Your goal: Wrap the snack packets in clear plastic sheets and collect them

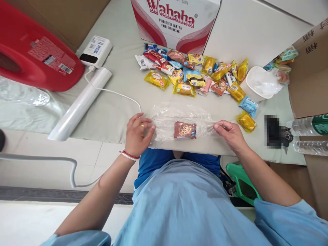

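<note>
so from the left: big red jug (38, 51), white roll (82, 102) lying at a slant, and just past its far end a white boxy gadget (96, 51) with a white cable (120, 95) plugged in, running over to near the left hand. the left hand (138, 135) is at the left edge of some clear plastic film (164, 112), thumb and forefinger nearly together, but i can't tell if it's actually pinching. the brown cookie packet (185, 130) sits in the middle of the film, near the front edge of the worktop (115, 112); can't tell if it's on top or inside a fold. behind that is a heap of wrapped snacks (184, 89) in front of the wahaha water carton (176, 34). then the right hand (232, 135), thumb and forefinger clamped on the film's right end, pulling it into creases. i'd call this step stretching the film out around the packet. imo the next move calls for a sure hold at the left edge and an even pull, so the packet doesn't slide. further right: white tub (256, 73) with crumpled plastic in it, a blurred dark thing beside some keys, and clear bottles (303, 126) at the edge.
</note>
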A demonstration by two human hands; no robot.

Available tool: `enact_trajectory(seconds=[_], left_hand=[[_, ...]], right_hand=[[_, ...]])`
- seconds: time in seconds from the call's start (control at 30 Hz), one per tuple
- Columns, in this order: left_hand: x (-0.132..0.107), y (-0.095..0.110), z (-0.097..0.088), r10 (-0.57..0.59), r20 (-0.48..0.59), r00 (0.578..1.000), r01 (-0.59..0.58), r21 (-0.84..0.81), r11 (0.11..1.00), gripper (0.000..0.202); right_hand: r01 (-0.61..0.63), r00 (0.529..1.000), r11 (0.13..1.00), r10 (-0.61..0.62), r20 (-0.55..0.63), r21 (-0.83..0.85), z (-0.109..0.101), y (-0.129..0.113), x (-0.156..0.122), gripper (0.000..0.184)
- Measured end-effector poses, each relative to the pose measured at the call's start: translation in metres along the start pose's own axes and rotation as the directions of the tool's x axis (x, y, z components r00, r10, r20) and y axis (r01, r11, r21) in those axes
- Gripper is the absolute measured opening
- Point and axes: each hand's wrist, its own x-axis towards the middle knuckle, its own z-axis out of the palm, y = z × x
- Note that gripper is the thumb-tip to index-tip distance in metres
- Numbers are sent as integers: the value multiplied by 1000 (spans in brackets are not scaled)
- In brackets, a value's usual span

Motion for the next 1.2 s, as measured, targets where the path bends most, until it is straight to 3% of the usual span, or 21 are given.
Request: enact_trajectory(seconds=[0.07,0.17,0.3,0.37,0.43,0.5,0.57,0.67,0.73,0.8,0.9,1.03,1.2], left_hand=[[6,-6,11,-46,-1,999,46,89,995,20],[12,-12,23,-136,-28,990,138,133,981,18],[8,-6,20,-148,-257,955,174,82,981,25],[2,8,13,-87,-378,922,131,94,987,23],[-4,30,8,11,-426,905,43,119,992,21],[-7,55,10,145,-348,926,-109,123,986,23],[-4,78,17,250,-166,954,-236,99,967,29],[9,101,33,265,73,961,-274,152,950,29],[17,107,41,236,198,951,-275,201,940,30],[21,107,45,210,279,937,-274,217,937,31],[21,104,46,184,307,934,-257,216,942,33],[16,103,48,190,286,939,-255,208,944,34],[12,100,56,243,192,951,-279,190,941,29]], right_hand=[[-32,999,999,32,-9,-38,5,8,9,42],[-89,996,970,86,-22,-226,12,15,12,41],[-122,991,834,129,-25,-539,10,12,9,32],[-67,997,764,23,-76,-641,5,3,12,33],[43,982,721,-159,-105,-692,1,-11,23,36],[197,952,682,-303,-28,-704,5,-26,41,35],[318,935,640,-335,118,-699,19,-40,64,33],[353,936,582,-222,275,-732,51,-53,96,39],[317,946,552,-132,295,-771,70,-57,113,44],[298,945,560,-60,320,-773,80,-57,126,35],[371,900,638,-66,431,-675,76,-58,139,14],[549,801,697,-282,528,-462,52,-67,129,10],[717,679,585,-463,569,-379,39,-69,68,23]])
